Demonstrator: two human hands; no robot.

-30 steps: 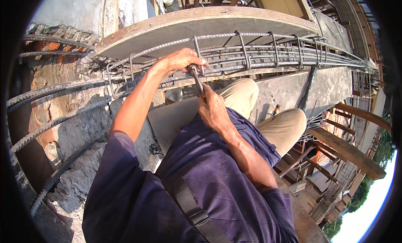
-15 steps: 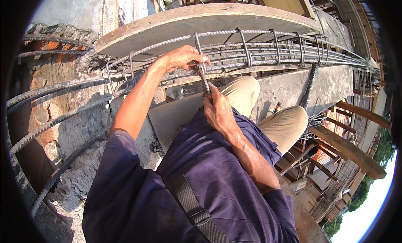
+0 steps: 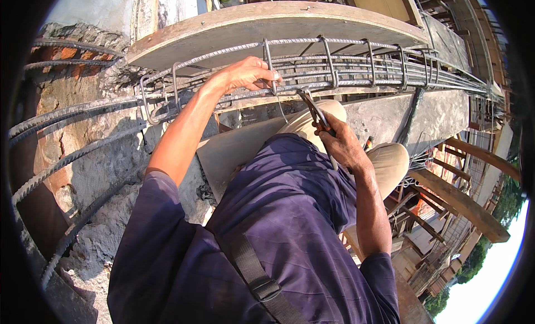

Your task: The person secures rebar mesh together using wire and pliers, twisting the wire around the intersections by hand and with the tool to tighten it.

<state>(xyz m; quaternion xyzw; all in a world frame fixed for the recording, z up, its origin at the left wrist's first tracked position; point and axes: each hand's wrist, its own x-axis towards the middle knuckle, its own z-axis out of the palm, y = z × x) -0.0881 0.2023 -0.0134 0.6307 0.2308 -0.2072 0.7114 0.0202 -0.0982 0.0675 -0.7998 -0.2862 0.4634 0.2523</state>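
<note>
My left hand (image 3: 245, 76) reaches to the rebar cage, its fingers closed at a square steel stirrup (image 3: 268, 56) where it crosses the near long bar. From that crossing a thin tie wire (image 3: 282, 110) dangles toward my knee. Gripped in my right hand (image 3: 344, 143) is a pair of dark pincers (image 3: 314, 107), one handle sticking out below the fingers. The pincers' jaws are near the lower bar, right of the wire and apart from it. The rebar cage (image 3: 351, 84) runs left to right in front of me, with several stirrups along it.
Behind the cage stands a curved-looking formwork board (image 3: 278, 24). Thick ribbed bars (image 3: 72, 113) come out at the left over rough concrete (image 3: 108, 235). A grey board (image 3: 440, 113) lies along the right, past my knees, with timber beams (image 3: 462, 204) and scaffolding lower down.
My right hand has moved right and down with the pincers, away from the stirrup crossing. The thin wire now shows hanging there. My left hand stays at the stirrup.
</note>
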